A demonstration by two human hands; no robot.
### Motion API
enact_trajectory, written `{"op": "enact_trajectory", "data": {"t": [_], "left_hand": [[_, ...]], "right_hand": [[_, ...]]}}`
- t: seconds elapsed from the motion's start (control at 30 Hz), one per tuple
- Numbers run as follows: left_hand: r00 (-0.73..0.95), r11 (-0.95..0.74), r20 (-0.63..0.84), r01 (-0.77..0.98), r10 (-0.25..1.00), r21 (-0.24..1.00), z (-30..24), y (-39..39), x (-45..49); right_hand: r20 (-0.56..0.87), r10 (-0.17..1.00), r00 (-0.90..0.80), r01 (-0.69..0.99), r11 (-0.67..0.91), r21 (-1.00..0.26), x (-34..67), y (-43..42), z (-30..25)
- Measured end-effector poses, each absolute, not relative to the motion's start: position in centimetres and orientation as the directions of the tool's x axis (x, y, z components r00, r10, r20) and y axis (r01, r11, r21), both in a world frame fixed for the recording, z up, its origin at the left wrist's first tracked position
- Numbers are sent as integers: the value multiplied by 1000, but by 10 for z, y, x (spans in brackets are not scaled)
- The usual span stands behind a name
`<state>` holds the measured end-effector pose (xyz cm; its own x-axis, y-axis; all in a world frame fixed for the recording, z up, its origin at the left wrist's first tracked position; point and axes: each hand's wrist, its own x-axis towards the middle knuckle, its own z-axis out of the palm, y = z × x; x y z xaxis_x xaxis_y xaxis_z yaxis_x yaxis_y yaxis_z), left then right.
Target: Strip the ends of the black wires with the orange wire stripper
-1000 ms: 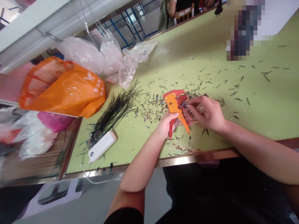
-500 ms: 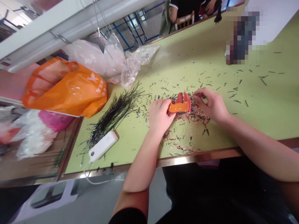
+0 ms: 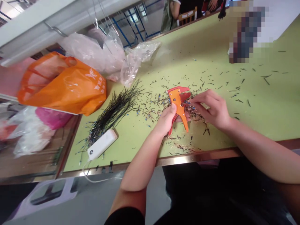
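Fingers of my left hand (image 3: 167, 120) are gripping the orange-and-red hand tool (image 3: 177, 103), my thumb pressing on its orange side, and I am holding it over scattered black clippings (image 3: 197, 117) on the green worktop (image 3: 131, 136). My right hand (image 3: 212, 107) is hovering just beside the tool's mouth, thumb and forefinger tips sitting close together; I can't tell whether they are pinching anything. Leftward, a bundle of black wires (image 3: 114, 109) is lying beside a white corded device (image 3: 102, 144).
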<state>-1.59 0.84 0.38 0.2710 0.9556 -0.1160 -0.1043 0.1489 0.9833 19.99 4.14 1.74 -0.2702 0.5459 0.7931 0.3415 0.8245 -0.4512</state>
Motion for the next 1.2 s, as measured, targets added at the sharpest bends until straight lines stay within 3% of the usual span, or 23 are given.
{"op": "enact_trajectory", "data": {"t": [0.27,0.5,0.7,0.87,1.03,1.2], "left_hand": [[341,-17,35,-54,940,998,13,1,-13],[307,-51,28,68,951,996,10,2,-17],[313,-85,59,69,948,994,14,2,-17],[306,-80,55,72,950,994,12,3,-20],[300,-103,61,128,952,986,9,5,-22],[304,-64,38,77,952,995,8,5,-21]], "right_hand": [[808,445,-386,381,875,-300,205,42,18],[757,456,-468,437,864,-251,205,39,19],[767,416,-488,448,874,-188,207,41,20],[766,453,-456,461,856,-233,211,42,23],[749,418,-514,426,882,-201,206,37,22],[719,490,-493,507,833,-220,210,41,23]]}}
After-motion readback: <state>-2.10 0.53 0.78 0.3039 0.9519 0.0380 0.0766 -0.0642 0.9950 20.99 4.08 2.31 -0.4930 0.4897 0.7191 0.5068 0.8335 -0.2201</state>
